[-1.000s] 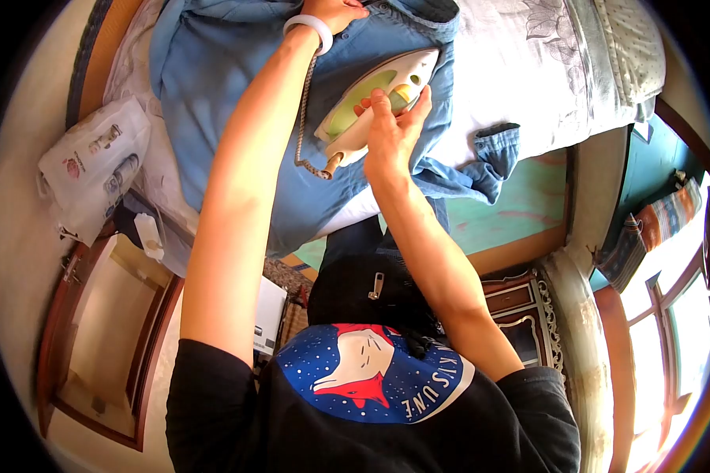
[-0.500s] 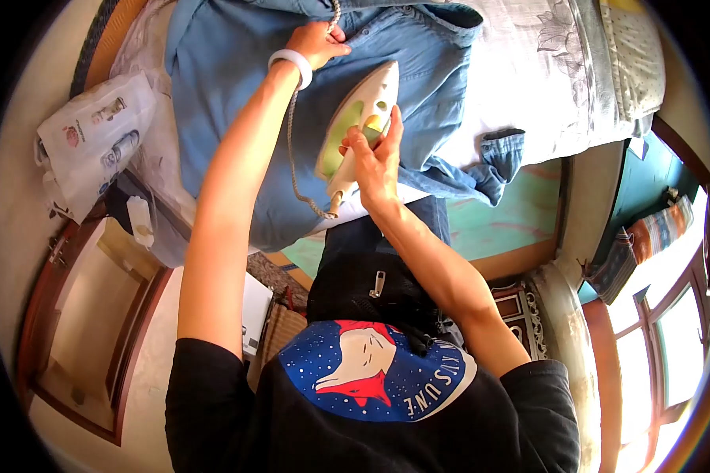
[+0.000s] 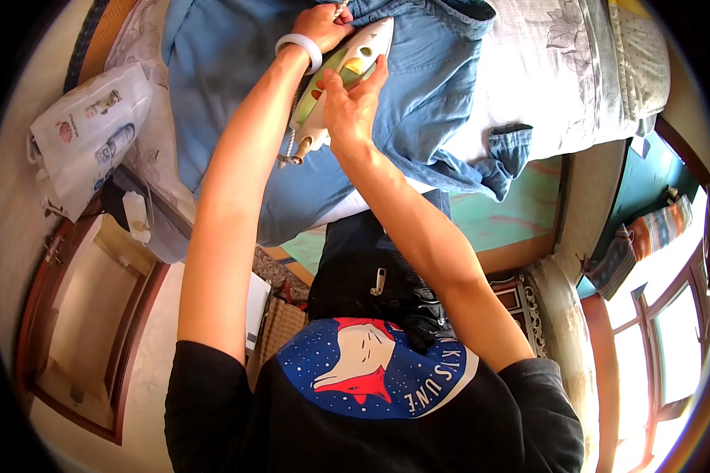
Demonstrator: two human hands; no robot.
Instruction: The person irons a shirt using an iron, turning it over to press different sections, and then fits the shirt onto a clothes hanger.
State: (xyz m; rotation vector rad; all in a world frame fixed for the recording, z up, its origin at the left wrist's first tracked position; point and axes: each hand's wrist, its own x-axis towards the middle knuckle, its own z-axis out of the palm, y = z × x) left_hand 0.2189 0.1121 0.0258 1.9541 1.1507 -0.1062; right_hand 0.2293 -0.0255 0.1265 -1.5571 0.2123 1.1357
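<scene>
A blue denim shirt [image 3: 229, 87] is spread over a white-covered surface. My right hand [image 3: 352, 106] is closed around the handle of a white and green steam iron [image 3: 375, 38], its tip pointing away from me over the shirt. Just left of the iron's tip, my left hand [image 3: 323, 27], with a white bracelet on its wrist, is closed on the iron's braided cord [image 3: 341, 8], its fingertips near the shirt's button strip. The cord runs behind that wrist to the iron's heel. A shirt cuff [image 3: 510, 146] hangs at the right edge.
A white printed plastic bag [image 3: 91, 138] lies at the left edge of the bedding. White floral bedding [image 3: 548, 87] stretches right, toward a spotted pillow [image 3: 639, 71]. An open wooden-framed cabinet [image 3: 87, 323] stands lower left; a window [image 3: 678, 339] is at lower right.
The iron and my right hand have moved forward and slightly left across the shirt, close to my left hand. My left hand has shifted slightly forward, and the shirt's near edge has moved with it.
</scene>
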